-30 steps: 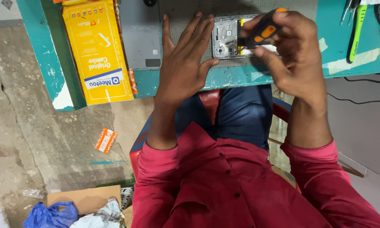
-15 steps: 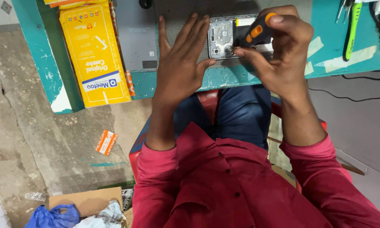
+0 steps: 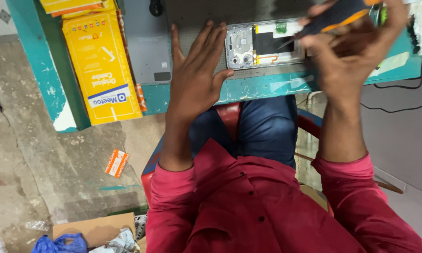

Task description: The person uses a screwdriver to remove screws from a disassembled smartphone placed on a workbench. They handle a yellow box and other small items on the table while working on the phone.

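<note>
Take the teal bench edge (image 3: 267, 88) as your landmark; its paint is chipped to pale patches. On the bench, the opened phone (image 3: 266, 44) shows a silver frame, a black block, a white strip above it and a small green spot. Just right of the phone, your right hand (image 3: 349, 56) grips a dark tool (image 3: 335, 16) with an orange stripe; it is blurred, so it may be black. Left of your left hand (image 3: 194, 77) lies a grey mat (image 3: 148, 42), and left of that a yellow box (image 3: 101, 65) with a blue-and-white label. Below the bench you see red sleeves, blue trousers, a red seat, and an orange-and-white packet (image 3: 116, 162) on the grey floor.
</note>
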